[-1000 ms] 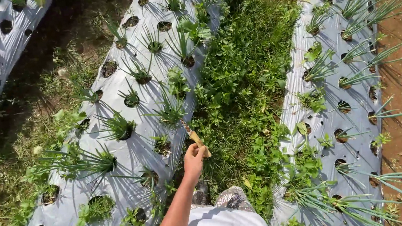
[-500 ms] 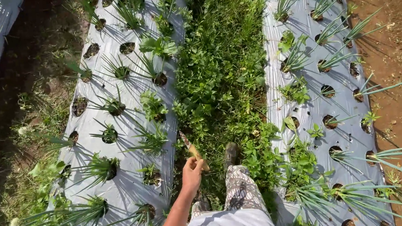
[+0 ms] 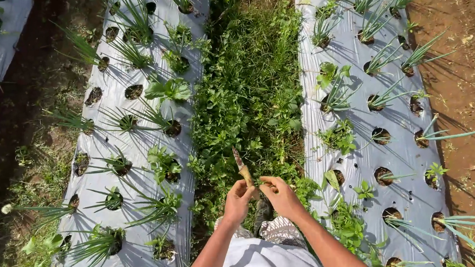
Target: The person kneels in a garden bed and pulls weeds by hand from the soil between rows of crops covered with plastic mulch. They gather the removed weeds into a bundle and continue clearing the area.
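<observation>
My left hand [image 3: 237, 201] grips the wooden handle of a small hand tool [image 3: 242, 167], whose narrow blade points up and away over the weedy strip. My right hand [image 3: 280, 194] has come in beside it, fingers curled, touching the lower end of the handle next to my left hand. Both hands hover low over the green weeds [image 3: 249, 102] between two beds. My patterned trouser leg and a dark shoe [image 3: 263, 209] show just under the hands.
Silver plastic mulch [image 3: 139, 157] covers a bed on the left and another bed of silver mulch [image 3: 400, 155] on the right, both with round holes holding spiky green onion-like plants. Bare brown soil [image 3: 467, 78] runs along the far right. A shaded furrow [image 3: 19, 126] lies at left.
The view has shifted forward along the weedy strip. My right hand has entered and joined my left hand at the tool's handle. My forward foot is now tucked under the hands.
</observation>
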